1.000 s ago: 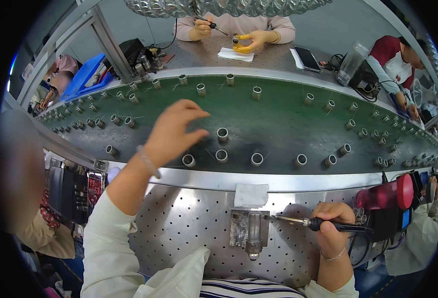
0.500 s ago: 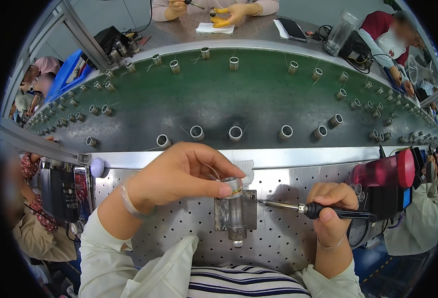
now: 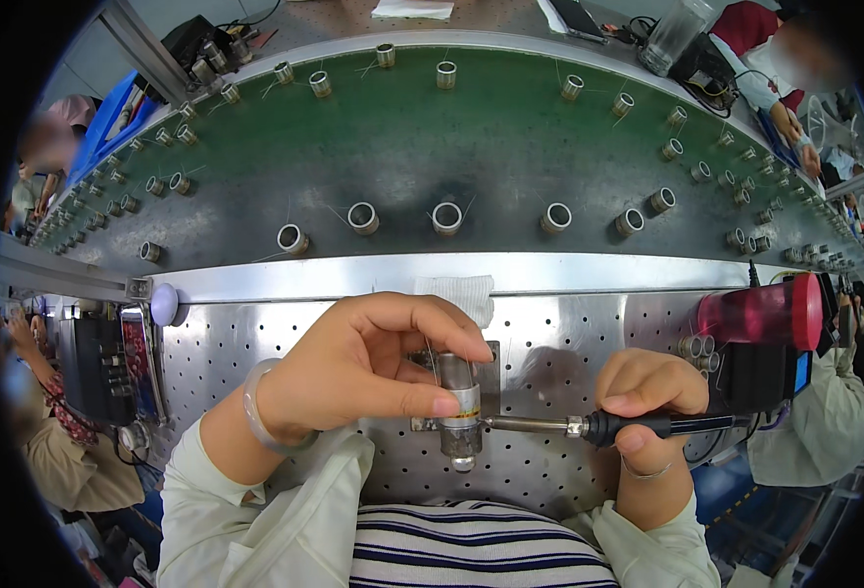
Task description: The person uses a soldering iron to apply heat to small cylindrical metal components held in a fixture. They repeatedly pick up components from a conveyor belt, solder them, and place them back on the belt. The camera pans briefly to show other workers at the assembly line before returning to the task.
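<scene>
My left hand (image 3: 368,367) has its thumb and fingers closed round a short metal sleeve (image 3: 465,404) with a yellowish band. The sleeve sits around a grey metal post (image 3: 456,370) of a small fixture, low near the rounded silver end (image 3: 463,463). A thin wire rises beside the post under my fingers. In my right hand (image 3: 652,397) is a soldering iron (image 3: 598,427), held level with its tip pointing left. That tip is at the right side of the sleeve, seemingly touching it. Behind the post shows the fixture's flat plate (image 3: 491,377).
A green conveyor belt (image 3: 393,142) carries several metal sleeves with wires beyond a silver rail (image 3: 353,271). Folded white paper (image 3: 466,294) lies by the rail. At right are a red cylindrical container (image 3: 765,312) and a black box (image 3: 750,377); at left, a purple knob (image 3: 164,305).
My left hand has slid the sleeve from the post's far end down toward its rounded near end. The soldering iron's tip has moved left to the sleeve. The head view has tilted down.
</scene>
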`<state>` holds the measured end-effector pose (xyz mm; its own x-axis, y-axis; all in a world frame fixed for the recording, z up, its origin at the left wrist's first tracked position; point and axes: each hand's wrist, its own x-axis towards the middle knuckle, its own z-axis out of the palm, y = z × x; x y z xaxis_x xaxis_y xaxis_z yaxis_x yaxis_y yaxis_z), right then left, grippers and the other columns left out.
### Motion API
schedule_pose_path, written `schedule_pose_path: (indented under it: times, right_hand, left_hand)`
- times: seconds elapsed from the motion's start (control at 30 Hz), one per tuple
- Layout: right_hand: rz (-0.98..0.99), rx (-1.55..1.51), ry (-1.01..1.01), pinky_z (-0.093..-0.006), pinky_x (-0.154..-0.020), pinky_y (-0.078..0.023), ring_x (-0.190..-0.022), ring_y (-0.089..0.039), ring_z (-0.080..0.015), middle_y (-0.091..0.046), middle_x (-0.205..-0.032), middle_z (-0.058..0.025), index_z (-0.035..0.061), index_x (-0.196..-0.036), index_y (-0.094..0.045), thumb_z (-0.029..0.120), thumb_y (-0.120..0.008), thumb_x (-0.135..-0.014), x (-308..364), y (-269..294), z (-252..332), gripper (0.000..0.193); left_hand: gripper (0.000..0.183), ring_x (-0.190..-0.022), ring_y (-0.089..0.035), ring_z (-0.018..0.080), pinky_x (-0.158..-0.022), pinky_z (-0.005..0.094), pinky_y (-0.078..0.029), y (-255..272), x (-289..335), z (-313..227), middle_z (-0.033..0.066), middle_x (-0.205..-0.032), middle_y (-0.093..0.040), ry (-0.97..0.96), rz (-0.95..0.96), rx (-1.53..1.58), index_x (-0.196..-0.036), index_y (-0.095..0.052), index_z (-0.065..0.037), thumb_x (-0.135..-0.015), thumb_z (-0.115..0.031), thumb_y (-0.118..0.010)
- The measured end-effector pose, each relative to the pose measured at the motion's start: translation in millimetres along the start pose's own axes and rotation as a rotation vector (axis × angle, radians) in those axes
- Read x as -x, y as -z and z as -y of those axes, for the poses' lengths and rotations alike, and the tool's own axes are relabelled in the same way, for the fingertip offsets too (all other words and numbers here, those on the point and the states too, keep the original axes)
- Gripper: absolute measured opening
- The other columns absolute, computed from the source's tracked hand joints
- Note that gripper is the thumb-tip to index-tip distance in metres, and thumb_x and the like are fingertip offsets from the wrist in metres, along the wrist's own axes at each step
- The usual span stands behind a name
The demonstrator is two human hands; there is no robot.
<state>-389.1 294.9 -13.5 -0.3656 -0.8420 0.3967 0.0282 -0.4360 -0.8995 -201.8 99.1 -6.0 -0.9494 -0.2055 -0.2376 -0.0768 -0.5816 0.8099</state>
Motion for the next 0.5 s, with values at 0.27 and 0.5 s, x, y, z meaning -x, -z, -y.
schedule_pose_path:
  times: [0.27,0.5]
  right_hand:
    - [0.052,0.092,0.035,-0.0286,-0.051,-0.044,-0.053,-0.057,-0.0213,-0.061,-0.064,-0.011,-0.0034,-0.082,-0.063,0.001,-0.076,-0.066,-2.3,1.4,-1.7,0.021]
    - [0.109,0.141,0.109,-0.0293,-0.051,-0.045,-0.053,-0.058,-0.0225,-0.061,-0.064,-0.0112,-0.003,-0.082,-0.064,0.002,-0.079,-0.065,-5.0,2.4,-2.1,0.024]
  left_hand:
    - [0.019,-0.101,-0.06,0.0246,-0.089,0.0328,-0.049,0.4,0.4,1.2,0.0186,-0.108,-0.06,-0.054,0.05,-0.099,-0.081,-0.07,-0.002,-0.067,0.01,-0.075]
    - [0.015,-0.099,-0.059,0.026,-0.09,0.0352,-0.046,-0.3,1.6,1.8,0.0191,-0.107,-0.06,-0.061,0.05,-0.074,-0.075,-0.07,-0.003,-0.066,0.009,-0.074]
